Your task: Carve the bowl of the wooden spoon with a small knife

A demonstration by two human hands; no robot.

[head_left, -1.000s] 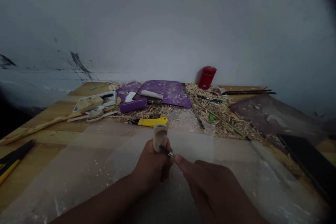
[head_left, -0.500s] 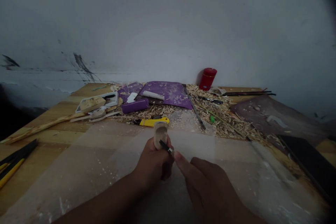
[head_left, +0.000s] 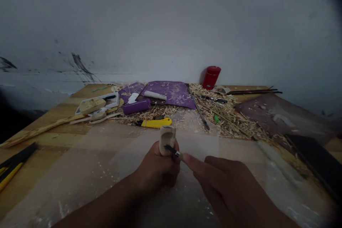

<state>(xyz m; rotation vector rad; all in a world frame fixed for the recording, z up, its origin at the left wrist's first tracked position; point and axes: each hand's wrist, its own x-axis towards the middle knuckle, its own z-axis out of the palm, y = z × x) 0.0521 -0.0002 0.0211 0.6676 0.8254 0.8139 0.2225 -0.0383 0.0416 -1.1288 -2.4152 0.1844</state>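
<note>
My left hand point(head_left: 160, 165) is closed around a small pale wooden piece point(head_left: 167, 136), held upright with a hollow in its upper face. The fingers of my right hand point(head_left: 221, 178) are closed on the handle of a carving tool point(head_left: 173, 150), index finger stretched along it. The tool's dark blade points left and touches the lower part of the hollow; its handle is mostly hidden by the hand. Just beyond the wooden piece lies a yellow cutter point(head_left: 156, 123).
Wood shavings point(head_left: 232, 121) spread along the back around a purple sheet point(head_left: 171, 92). A red canister point(head_left: 211, 77) stands by the wall. On the left are a white tray point(head_left: 114, 101), a long stick point(head_left: 45, 128) and yellow-black tools point(head_left: 16, 167); a dark flat object point(head_left: 312, 164) lies right.
Both hands, the wooden piece and the tool have shifted slightly right in view. My right hand has turned a little, its knuckles now farther right. The blade still touches the wood.
</note>
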